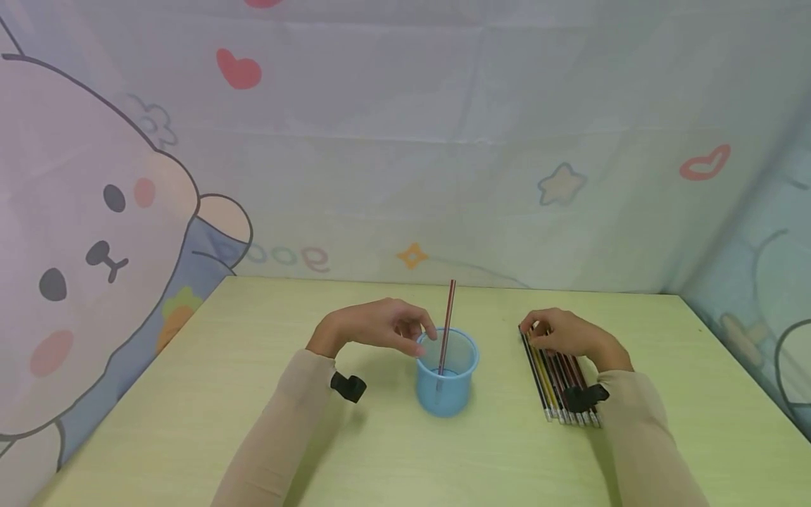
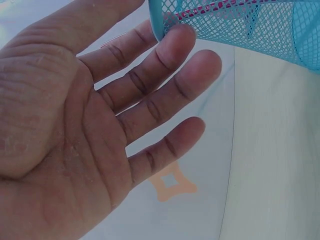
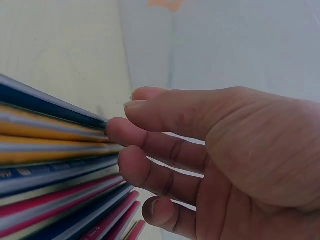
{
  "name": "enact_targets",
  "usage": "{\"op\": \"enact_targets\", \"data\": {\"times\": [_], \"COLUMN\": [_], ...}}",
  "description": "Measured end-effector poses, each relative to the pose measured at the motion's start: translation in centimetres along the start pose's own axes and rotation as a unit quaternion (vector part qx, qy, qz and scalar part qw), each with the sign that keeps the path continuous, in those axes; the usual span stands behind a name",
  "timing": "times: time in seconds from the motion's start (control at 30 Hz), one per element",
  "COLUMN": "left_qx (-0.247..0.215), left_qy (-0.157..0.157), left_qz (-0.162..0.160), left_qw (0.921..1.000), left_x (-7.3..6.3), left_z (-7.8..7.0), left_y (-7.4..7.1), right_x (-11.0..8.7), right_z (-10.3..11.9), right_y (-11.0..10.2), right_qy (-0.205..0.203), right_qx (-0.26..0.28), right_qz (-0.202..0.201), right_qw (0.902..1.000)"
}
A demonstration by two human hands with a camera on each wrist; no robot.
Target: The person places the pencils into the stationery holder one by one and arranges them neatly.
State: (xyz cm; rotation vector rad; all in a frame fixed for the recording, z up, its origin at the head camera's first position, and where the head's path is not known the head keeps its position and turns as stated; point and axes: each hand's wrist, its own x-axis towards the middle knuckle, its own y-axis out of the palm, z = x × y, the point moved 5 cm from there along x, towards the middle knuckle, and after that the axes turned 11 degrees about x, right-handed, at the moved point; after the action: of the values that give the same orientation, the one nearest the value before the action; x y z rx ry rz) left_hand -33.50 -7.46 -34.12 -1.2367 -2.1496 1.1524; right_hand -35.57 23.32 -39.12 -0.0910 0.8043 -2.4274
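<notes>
A light-blue mesh pencil cup (image 1: 445, 394) stands upright on the table with one dark red pencil (image 1: 446, 324) leaning inside it. At the cup's left rim is my left hand (image 1: 383, 325), thumb and forefinger by the edge, the other fingers loosely extended; whether it presses the rim I cannot tell. Right of the cup lies a row of pencils (image 1: 543, 373), dark blue, yellow and red, eraser ends towards me. My right hand (image 1: 564, 332) hovers over their far ends, fingers slightly bent. In the right wrist view its fingertips (image 3: 120, 131) come close to the pencil ends, with no pencil between thumb and fingers.
The pale yellow-green table (image 1: 380, 458) ends at a printed cloth backdrop (image 1: 405, 141) at the back, with more cloth at the sides. A small black wrist camera (image 1: 348, 386) sits on the left sleeve, another black one (image 1: 586, 398) on the right, above the pencils.
</notes>
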Motion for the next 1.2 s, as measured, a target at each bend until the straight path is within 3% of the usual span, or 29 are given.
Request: {"op": "enact_targets", "data": {"times": [0.37,0.8,1.03,1.2], "left_qx": [0.006,0.003,0.004,0.007], "left_qy": [0.003,0.005,0.002,0.006], "left_qz": [0.000,0.000,0.000,-0.002], "left_qw": [1.0000,1.0000,1.0000,1.0000], "left_x": [0.1,0.5,0.5,0.4], "left_z": [0.1,0.5,0.8,0.8], "left_y": [0.0,-0.2,-0.1,-0.2], "right_x": [1.0,2.3,2.1,1.8], "right_z": [0.4,-0.2,0.2,1.0], "right_y": [1.6,1.9,1.4,0.4], "right_qy": [0.019,0.038,0.009,-0.034], "right_qx": [-0.053,-0.123,-0.052,0.009], "right_qz": [-0.010,-0.033,-0.027,-0.056], "right_qw": [0.9984,0.9912,0.9983,0.9978]}}
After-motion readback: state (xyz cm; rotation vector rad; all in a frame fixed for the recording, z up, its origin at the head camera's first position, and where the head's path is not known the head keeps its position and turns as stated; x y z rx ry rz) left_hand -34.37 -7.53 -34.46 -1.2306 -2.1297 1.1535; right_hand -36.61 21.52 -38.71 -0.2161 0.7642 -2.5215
